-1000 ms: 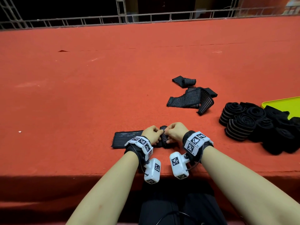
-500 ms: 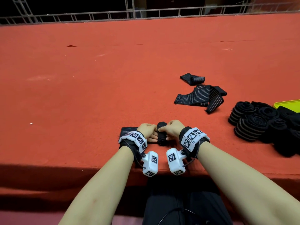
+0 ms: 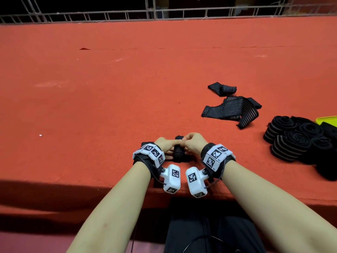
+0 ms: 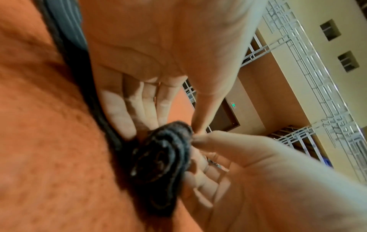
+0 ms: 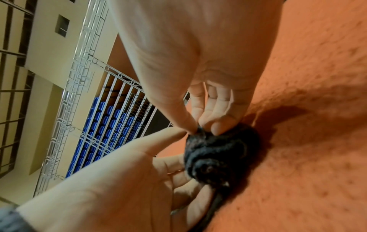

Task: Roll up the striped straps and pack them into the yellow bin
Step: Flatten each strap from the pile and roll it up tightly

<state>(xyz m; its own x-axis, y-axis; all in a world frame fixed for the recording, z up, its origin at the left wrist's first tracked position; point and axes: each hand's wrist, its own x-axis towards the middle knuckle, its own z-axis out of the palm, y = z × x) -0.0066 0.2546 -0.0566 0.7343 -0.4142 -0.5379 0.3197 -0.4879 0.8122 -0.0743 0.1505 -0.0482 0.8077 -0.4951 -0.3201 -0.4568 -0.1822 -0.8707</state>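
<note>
Strap roll (image 3: 179, 154) sits on red felt table (image 3: 109, 88) near front edge, btwn both hands; left hand (image 3: 166, 144) & right hand (image 3: 194, 143) each pinch it w/ thumb & curled fingers; yellow bin (image 3: 326, 119) far right, behind finished rolls (image 3: 291, 141).

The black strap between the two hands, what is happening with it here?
A person is rolling a striped strap into a coil on the red table. The left hand and right hand both pinch the roll from either side; a short flat tail is not yet rolled in. Two loose straps lie farther back to the right. A pile of finished rolls sits beside the yellow bin, which is mostly out of view.
</note>
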